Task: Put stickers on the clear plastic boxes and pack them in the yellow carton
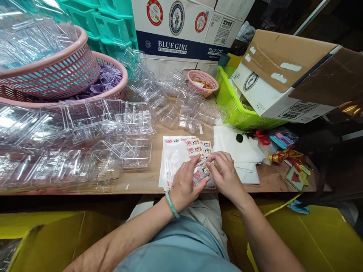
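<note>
Behind the brown table (pixel 136 185), a white and navy-blue cardboard carton (pixel 181 54) is standing at twelve o'clock from the hands, while clear, ribbed plastic packs (pixel 137 153) are crowding the surface from nine round to twelve. Between the two hands, a small, clear, rectangular plastic box (pixel 200 173) is being held over the right part of white sticker sheets (pixel 177 158) printed with cats and red lettering.

Wearing a pale green bangle (pixel 171 204), the left hand (pixel 185 178) is grasping the box, its thumb running along the near side; from that palm, the box is lying between two and three o'clock. From the right hand (pixel 224 170), it is lying at nine, and the thumb and forefinger are meeting at its upper right edge. Whether they are pinching the rim or something thin, I cannot tell. Neither hand is clearly nearer, but the left is bearing the box. Its long axis is perhaps running from seven to one o'clock, though fingers are covering much of it.

Plain white papers (pixel 227 141) are lying at about one o'clock from the right hand, with a lime-green plastic basket (pixel 241 117) standing beyond.
</note>
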A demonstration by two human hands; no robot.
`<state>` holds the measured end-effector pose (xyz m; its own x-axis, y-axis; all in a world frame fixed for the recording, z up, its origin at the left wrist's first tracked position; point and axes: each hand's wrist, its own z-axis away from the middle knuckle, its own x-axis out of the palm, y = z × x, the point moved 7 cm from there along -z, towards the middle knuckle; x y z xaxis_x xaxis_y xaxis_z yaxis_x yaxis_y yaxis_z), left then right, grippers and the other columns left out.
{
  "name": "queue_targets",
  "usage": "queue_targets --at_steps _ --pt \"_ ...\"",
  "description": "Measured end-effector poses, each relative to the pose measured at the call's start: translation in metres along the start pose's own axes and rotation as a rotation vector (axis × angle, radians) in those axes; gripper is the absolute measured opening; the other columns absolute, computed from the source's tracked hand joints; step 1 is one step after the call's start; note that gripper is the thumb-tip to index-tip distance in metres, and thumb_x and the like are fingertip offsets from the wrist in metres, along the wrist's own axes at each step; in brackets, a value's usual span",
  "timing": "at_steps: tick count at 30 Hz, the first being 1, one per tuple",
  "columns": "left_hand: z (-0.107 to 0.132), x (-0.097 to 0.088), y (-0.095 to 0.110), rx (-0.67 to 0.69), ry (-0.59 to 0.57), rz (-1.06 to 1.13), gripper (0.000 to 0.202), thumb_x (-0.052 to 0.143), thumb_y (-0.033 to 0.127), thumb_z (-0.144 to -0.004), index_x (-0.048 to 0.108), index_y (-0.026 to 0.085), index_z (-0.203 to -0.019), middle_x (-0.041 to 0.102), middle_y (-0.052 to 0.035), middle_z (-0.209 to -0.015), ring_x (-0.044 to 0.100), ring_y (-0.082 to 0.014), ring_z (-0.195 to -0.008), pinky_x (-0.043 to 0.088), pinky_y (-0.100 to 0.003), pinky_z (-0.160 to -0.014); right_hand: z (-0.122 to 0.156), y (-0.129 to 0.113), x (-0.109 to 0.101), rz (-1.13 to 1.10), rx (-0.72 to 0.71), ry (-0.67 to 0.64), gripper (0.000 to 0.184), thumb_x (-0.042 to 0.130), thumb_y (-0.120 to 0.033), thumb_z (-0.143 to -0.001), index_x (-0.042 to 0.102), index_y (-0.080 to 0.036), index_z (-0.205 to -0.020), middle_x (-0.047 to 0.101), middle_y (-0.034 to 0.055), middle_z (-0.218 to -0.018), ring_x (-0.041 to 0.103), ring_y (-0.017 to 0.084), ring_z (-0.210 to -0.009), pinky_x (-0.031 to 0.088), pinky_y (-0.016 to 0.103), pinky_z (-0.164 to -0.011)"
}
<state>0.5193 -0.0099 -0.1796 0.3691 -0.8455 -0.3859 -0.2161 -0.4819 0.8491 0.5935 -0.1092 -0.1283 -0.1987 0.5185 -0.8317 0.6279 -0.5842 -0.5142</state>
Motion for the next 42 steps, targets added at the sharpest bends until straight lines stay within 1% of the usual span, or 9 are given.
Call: queue_targets --at_steps 4,10,16,21,25,29,37,39,42 --pt "-0.001 0.000 -0.001 -0.016 -0.012 0.010 0.064 0.061 0.033 -0.086 0.029 0.019 -0.141 0.057 -0.0129 -0.125 0.055 -0.0251 -0.114 0.046 -0.043 -0.098 0.010 -0.013 0.001 0.095 -0.069 0.038 0.011 0.042 -0.022 -0.095 0.051 -0.023 -0.089 0.059 0.0055 -0.095 0.049 0.024 -0.098 0.034 0.040 -0.087" --pt "0.001 0.001 0.001 -0.011 -0.015 0.029 0.066 0.061 0.031 -0.086 0.027 0.021 -0.142 0.056 -0.0114 -0.126 0.054 -0.0245 -0.115 0.045 -0.043 -0.099 0.005 -0.006 -0.025 0.137 -0.047 0.271 0.010 0.044 -0.024 -0.095 0.052 -0.020 -0.091 0.058 0.0060 -0.090 0.052 0.023 -0.090 0.037 0.039 -0.084" --pt "0.002 0.003 -0.002 -0.038 -0.022 0.052 0.069 0.062 0.031 -0.086 0.025 0.022 -0.143 0.055 -0.0116 -0.128 0.055 -0.0243 -0.116 0.045 -0.044 -0.099 0.004 0.015 -0.015 -0.120 0.028 0.101 0.019 0.053 -0.032 -0.092 0.064 -0.025 -0.107 0.062 0.0053 -0.104 0.058 0.021 -0.100 0.043 0.038 -0.090" --pt "0.001 0.004 -0.002 -0.026 -0.013 0.047 0.069 0.061 0.032 -0.086 0.025 0.022 -0.143 0.056 -0.0115 -0.128 0.055 -0.0244 -0.116 0.045 -0.044 -0.099 0.012 0.015 -0.005 -0.068 0.052 0.122 0.013 0.062 -0.032 -0.087 0.069 -0.025 -0.095 0.063 0.0049 -0.099 0.057 0.023 -0.098 0.043 0.040 -0.089" --pt "0.002 0.004 -0.002 -0.028 -0.016 0.044 0.068 0.062 0.032 -0.086 0.026 0.022 -0.143 0.056 -0.0114 -0.127 0.055 -0.0242 -0.116 0.045 -0.044 -0.099 0.007 0.018 0.000 -0.145 0.110 0.075 0.009 0.059 -0.029 -0.087 0.063 -0.023 -0.083 0.062 0.0035 -0.093 0.055 0.022 -0.097 0.042 0.038 -0.089" --pt "0.002 0.004 -0.003 -0.028 -0.017 0.038 0.068 0.062 0.032 -0.086 0.026 0.021 -0.143 0.056 -0.0117 -0.128 0.054 -0.0243 -0.116 0.045 -0.044 -0.100 0.006 0.008 0.002 -0.020 0.016 0.055 0.010 0.048 -0.025 -0.093 0.055 -0.022 -0.086 0.060 0.0043 -0.095 0.052 0.022 -0.098 0.039 0.038 -0.088" --pt "0.002 0.003 -0.001 -0.026 -0.025 0.031 0.068 0.061 0.029 -0.085 0.027 0.021 -0.143 0.055 -0.0121 -0.127 0.053 -0.0252 -0.116 0.045 -0.044 -0.099 0.021 -0.017 0.002 0.351 -0.307 0.202 0.009 0.047 -0.015 -0.092 0.052 -0.019 -0.098 0.059 0.0099 -0.103 0.048 0.025 -0.105 0.031 0.047 -0.099" --pt "0.002 0.003 0.000 -0.023 -0.023 0.029 0.067 0.061 0.029 -0.085 0.027 0.021 -0.143 0.055 -0.0123 -0.127 0.053 -0.0255 -0.117 0.045 -0.044 -0.099 0.022 -0.016 0.002 0.364 -0.313 0.225 0.009 0.047 -0.015 -0.092 0.052 -0.019 -0.098 0.059 0.0100 -0.103 0.048 0.025 -0.106 0.030 0.048 -0.100" --pt "0.001 0.004 -0.002 -0.025 -0.025 0.034 0.067 0.060 0.031 -0.086 0.027 0.021 -0.143 0.055 -0.0124 -0.127 0.054 -0.0253 -0.116 0.045 -0.044 -0.099 0.018 -0.010 0.004 0.314 -0.228 0.222 0.007 0.045 -0.017 -0.093 0.051 -0.020 -0.095 0.058 0.0093 -0.101 0.048 0.025 -0.104 0.032 0.047 -0.097"
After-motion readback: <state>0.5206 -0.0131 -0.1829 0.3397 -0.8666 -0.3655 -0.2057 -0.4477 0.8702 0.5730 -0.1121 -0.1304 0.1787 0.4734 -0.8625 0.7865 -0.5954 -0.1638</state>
